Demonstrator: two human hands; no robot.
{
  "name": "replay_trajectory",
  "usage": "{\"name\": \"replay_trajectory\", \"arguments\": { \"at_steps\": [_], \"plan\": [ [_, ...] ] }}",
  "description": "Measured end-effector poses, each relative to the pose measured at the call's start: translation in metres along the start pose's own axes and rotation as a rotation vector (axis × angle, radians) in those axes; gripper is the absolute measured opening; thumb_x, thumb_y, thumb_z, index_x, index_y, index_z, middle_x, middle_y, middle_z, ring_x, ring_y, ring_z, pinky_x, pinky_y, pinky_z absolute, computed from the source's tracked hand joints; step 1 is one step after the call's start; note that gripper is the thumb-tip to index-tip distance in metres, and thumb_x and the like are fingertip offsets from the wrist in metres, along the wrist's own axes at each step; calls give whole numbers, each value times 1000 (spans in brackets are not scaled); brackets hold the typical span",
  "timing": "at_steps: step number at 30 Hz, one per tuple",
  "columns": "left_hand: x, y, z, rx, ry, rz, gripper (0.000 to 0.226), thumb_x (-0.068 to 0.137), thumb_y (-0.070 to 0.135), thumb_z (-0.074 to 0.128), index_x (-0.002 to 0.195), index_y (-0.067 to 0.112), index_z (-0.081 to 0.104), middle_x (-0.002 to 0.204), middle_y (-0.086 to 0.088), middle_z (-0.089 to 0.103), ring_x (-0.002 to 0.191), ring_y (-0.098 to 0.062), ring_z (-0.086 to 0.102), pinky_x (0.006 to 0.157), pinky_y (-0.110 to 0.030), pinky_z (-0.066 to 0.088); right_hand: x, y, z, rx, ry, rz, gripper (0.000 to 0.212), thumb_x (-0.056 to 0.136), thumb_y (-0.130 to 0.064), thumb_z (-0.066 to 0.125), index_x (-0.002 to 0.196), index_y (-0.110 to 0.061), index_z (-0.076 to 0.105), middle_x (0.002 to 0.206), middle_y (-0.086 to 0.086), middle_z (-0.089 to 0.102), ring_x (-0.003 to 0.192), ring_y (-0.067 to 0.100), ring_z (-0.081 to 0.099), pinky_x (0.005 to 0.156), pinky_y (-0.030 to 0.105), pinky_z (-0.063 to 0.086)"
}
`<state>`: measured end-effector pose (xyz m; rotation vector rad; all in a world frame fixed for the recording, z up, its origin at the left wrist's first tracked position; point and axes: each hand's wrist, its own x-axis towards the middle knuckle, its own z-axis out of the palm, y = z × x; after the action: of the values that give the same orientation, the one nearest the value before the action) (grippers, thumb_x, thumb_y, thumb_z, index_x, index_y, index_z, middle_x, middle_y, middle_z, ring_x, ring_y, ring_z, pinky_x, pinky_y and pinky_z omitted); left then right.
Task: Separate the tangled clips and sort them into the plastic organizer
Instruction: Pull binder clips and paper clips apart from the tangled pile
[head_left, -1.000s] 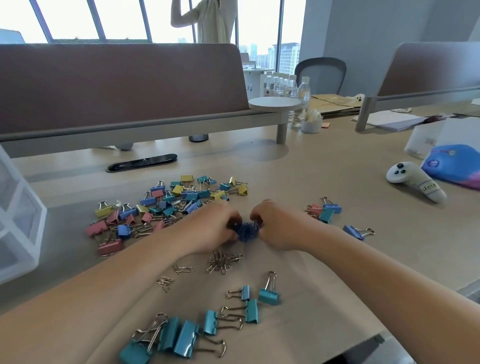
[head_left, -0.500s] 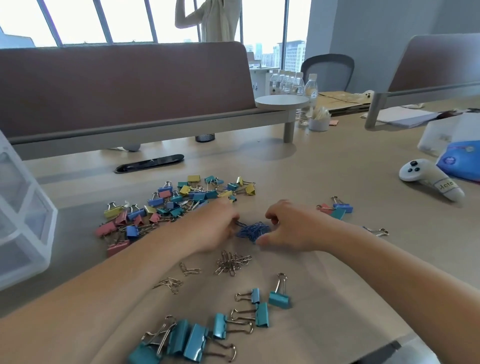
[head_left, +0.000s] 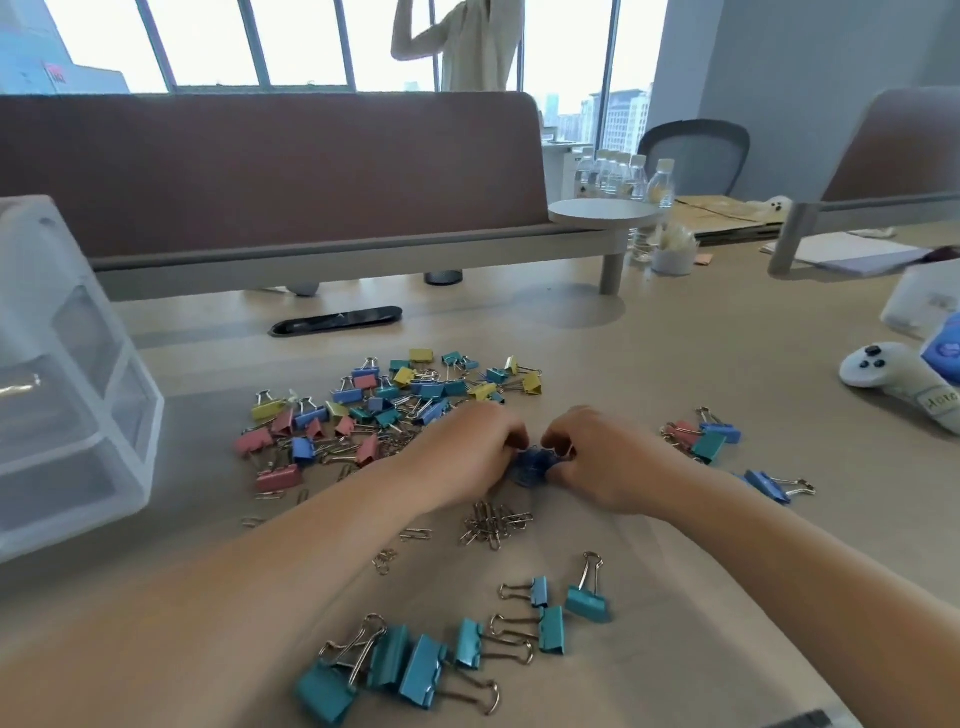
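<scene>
A small tangle of blue paper clips (head_left: 532, 464) lies at the middle of the table. My left hand (head_left: 467, 457) and my right hand (head_left: 602, 462) meet over it, each pinching one side with curled fingers. Behind my left hand spreads a mixed pile of binder clips (head_left: 384, 405) in pink, yellow, blue and teal. A row of teal binder clips (head_left: 441, 660) lies close to me, and a tangle of silver paper clips (head_left: 491, 525) sits just below my hands. The clear plastic organizer (head_left: 67, 374) stands at the left edge.
A few binder clips (head_left: 706, 436) and a lone blue one (head_left: 769, 486) lie to the right. A white controller (head_left: 893, 384) and a blue pouch (head_left: 943, 348) sit far right. A black cable slot (head_left: 337, 319) and a desk divider (head_left: 291, 176) are behind.
My hands, half a second ago apart with the blue tangle spread on the table between them, have closed together on it and bunched it up.
</scene>
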<state>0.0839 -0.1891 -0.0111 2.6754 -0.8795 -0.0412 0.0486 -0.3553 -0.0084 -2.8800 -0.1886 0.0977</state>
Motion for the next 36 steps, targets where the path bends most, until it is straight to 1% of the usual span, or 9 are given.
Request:
{"name": "replay_trajectory", "arguments": {
  "at_steps": [6,9,14,19,22,24,28,33,36],
  "plan": [
    [-19,-12,-23,-82,85,-11,24,97,14,56,118,17,66,118,3,66,100,-4,58,83,-13,37,-5,-2,-3,10,85,-40,36,93,-33,63,127,-21,60,112,-6,52,93,13,53,79,23,40],
    [-37,-20,-31,-33,71,-20,22,97,15,56,116,18,67,114,5,65,93,-3,55,68,-7,33,-8,-16,-3,17,137,-86,28,93,-32,64,120,-25,62,105,-9,52,92,12,54,83,27,46],
    [-78,-36,-45,58,4,-79,21,96,17,57,114,21,67,111,6,65,92,-5,57,77,-20,43,-21,-47,-4,-54,-65,-114,38,86,-45,69,120,-28,63,104,-11,59,93,12,58,88,31,51],
    [-110,-50,-58,107,18,-135,14,95,26,59,106,24,68,105,10,63,86,-3,52,64,-15,33,-35,-63,-4,-141,-167,-48,45,81,-55,70,116,-27,64,110,-8,63,95,14,58,81,27,50],
    [-125,-57,-60,120,25,-178,14,95,21,59,104,23,69,97,11,63,86,-7,55,87,-29,43,-35,-75,-1,-148,-163,-49,44,86,-47,70,123,-25,61,110,-7,61,96,14,58,81,25,49],
    [-133,-62,-60,119,18,-202,16,94,17,60,106,22,69,100,9,65,95,-11,60,107,-38,36,-33,-84,2,-119,-153,-56,39,88,-42,69,122,-24,61,105,-8,60,91,13,57,75,23,45],
    [-144,-73,-58,163,-20,-226,24,93,16,62,116,20,68,114,3,66,90,-11,56,77,-24,42,-31,-103,11,-119,-134,-130,29,91,-34,66,118,-21,63,103,-8,60,88,12,56,75,23,47],
    [-155,-86,-54,200,-30,-258,18,92,13,58,106,18,67,102,-1,65,79,-15,52,69,-27,41,-28,-124,21,-107,-124,-213,23,94,-29,63,116,-22,64,109,-6,62,91,11,56,82,24,49],
    [-162,-88,-50,253,-16,-253,7,92,20,58,86,22,60,92,-1,61,77,-18,53,62,-29,37,-26,-134,27,-82,-119,-230,23,93,-29,64,116,-24,65,107,-7,63,91,11,60,85,29,54]
  ]
}}
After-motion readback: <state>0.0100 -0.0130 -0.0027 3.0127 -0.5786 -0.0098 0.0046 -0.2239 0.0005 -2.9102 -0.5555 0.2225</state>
